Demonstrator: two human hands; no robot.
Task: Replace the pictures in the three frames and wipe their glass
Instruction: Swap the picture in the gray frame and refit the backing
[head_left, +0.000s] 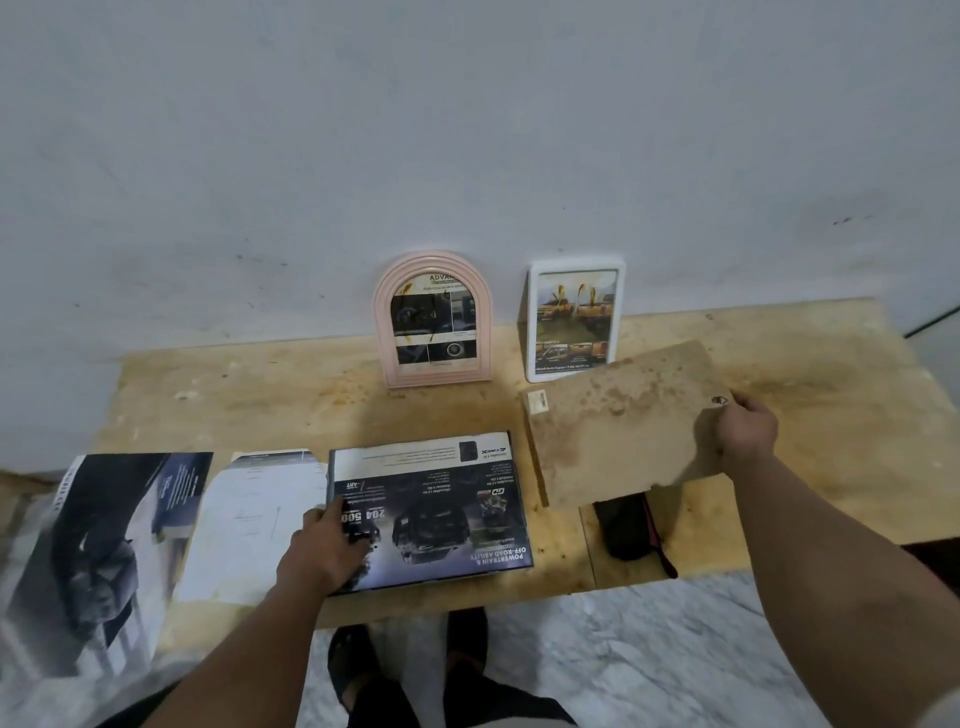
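Here, my right hand (745, 428) grips a brown backing board (618, 421) at three o'clock above the bench (270, 395); my left hand (324, 548) presses flat, fingers (332, 512) relaxed, on the dark-framed picture (431, 509). Pink arched frame (434, 319) and white frame (574, 317) stand at twelve.
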